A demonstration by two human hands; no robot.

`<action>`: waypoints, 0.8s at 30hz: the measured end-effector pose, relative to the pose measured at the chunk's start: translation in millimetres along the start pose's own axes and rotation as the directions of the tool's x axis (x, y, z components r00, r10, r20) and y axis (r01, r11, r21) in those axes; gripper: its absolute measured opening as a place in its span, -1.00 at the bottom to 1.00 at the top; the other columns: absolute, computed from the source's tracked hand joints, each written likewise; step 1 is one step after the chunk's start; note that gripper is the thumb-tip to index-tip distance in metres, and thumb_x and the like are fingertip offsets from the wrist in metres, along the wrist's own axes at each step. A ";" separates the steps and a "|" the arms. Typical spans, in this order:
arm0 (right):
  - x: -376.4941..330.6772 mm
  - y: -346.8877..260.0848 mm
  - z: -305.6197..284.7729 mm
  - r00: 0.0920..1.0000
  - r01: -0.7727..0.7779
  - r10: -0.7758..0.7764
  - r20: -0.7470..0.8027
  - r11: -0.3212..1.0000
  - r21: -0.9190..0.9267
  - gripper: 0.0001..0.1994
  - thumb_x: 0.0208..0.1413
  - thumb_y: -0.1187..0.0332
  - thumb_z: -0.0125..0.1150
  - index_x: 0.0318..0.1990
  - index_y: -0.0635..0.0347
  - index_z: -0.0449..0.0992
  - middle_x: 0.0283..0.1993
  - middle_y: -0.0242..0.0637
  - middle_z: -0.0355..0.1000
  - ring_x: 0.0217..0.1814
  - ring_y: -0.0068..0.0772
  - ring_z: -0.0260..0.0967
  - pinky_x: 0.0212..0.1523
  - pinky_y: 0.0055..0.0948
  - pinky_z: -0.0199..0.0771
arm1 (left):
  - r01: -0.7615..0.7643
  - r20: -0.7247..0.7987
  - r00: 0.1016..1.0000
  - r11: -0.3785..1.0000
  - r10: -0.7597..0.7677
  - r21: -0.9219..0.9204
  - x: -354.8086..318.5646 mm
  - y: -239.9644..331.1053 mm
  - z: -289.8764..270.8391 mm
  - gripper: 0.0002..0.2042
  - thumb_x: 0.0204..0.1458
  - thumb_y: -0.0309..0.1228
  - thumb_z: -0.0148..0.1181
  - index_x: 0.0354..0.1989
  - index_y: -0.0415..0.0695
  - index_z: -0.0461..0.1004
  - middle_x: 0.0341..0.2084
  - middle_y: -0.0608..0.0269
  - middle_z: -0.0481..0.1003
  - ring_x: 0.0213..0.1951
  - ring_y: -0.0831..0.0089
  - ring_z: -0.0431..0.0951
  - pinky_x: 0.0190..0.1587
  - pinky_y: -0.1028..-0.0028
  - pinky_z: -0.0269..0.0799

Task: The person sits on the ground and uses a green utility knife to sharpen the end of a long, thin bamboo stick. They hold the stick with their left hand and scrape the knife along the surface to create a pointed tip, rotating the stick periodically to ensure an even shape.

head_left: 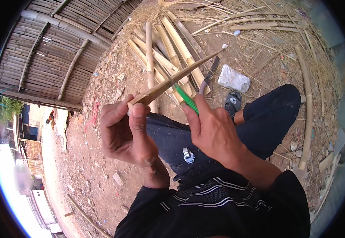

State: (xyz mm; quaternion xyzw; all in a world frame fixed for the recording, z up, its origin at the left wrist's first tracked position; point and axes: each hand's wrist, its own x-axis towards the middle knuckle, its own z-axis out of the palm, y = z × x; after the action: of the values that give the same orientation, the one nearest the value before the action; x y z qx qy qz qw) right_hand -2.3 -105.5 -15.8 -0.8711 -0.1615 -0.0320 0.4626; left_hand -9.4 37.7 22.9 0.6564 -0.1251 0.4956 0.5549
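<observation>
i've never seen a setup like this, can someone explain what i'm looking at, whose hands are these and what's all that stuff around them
There is no robot here, just a person's two bare hands. The single picture comes from a fisheye camera on their head looking down, so straight edges bend near the rim. Left in the picture is the person's left.

The left hand pinches one end of a long bamboo strip between its fingers. The right hand grips a green-handled tool against the strip; its working edge is hard to make out.

Beyond them, on the dirt ground, lie split bamboo pieces, a large dark-bladed knife and a pale stone block.
</observation>
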 end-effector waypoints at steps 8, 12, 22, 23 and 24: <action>-24.6 80.1 24.0 0.963 -0.245 0.238 -0.128 0.968 -0.043 -0.69 0.26 0.22 -0.11 -0.31 0.35 0.36 -0.64 0.11 0.36 -0.55 0.21 0.38 -0.46 0.04 0.29 | -0.060 0.021 0.998 0.996 0.059 0.065 3.7 -8.0 -0.1 -0.88 0.04 -0.56 0.16 -0.28 -0.35 0.45 -0.42 -0.02 0.49 -0.50 0.38 0.47 -0.37 0.50 0.39; -18.4 26.8 -19.2 0.981 -0.074 0.120 -0.152 0.957 0.279 -0.72 0.26 0.26 -0.08 -0.36 0.34 0.31 -0.70 0.04 0.29 -0.60 0.13 0.36 -0.56 -0.07 0.22 | -0.023 0.117 0.993 0.999 0.018 0.041 2.9 -1.5 -3.1 -0.86 0.04 -0.56 0.16 -0.24 -0.35 0.45 -0.39 -0.03 0.48 -0.48 0.38 0.47 -0.40 0.49 0.39; -4.9 -8.4 3.7 1.000 0.030 -0.030 -0.008 0.998 0.058 -0.73 0.24 0.25 -0.04 -0.30 0.35 0.30 -0.71 0.06 0.31 -0.61 0.14 0.38 -0.61 -0.05 0.33 | -0.005 0.092 0.996 1.000 0.005 -0.003 2.2 -1.8 -8.4 -0.86 0.01 -0.60 0.19 -0.26 -0.37 0.45 -0.39 0.04 0.44 -0.45 0.43 0.49 -0.36 0.55 0.45; -1.6 7.4 18.4 0.999 -0.031 0.030 -0.026 0.999 -0.029 -0.72 0.24 0.25 -0.04 -0.27 0.36 0.31 -0.70 0.07 0.32 -0.59 0.16 0.39 -0.59 -0.04 0.34 | 0.005 0.059 0.998 1.000 -0.006 0.023 4.4 -5.3 -12.0 -0.87 0.03 -0.57 0.18 -0.27 -0.35 0.45 -0.41 0.07 0.45 -0.46 0.43 0.48 -0.38 0.55 0.41; -0.8 44.7 33.4 0.994 -0.084 0.080 -0.074 0.995 -0.055 -0.71 0.24 0.23 -0.05 -0.24 0.36 0.34 -0.69 0.07 0.32 -0.60 0.17 0.36 -0.56 -0.04 0.33 | 0.014 0.018 1.000 1.000 -0.014 0.020 8.0 -8.1 -9.9 -0.88 0.05 -0.55 0.17 -0.27 -0.32 0.45 -0.42 0.10 0.45 -0.48 0.43 0.47 -0.41 0.54 0.37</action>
State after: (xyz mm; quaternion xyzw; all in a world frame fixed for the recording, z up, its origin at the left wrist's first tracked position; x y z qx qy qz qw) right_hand 7.7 -101.6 -70.5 -0.8883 -0.1081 -0.0489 0.4437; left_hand -4.8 52.1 23.2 0.6672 -0.1206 0.4870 0.5506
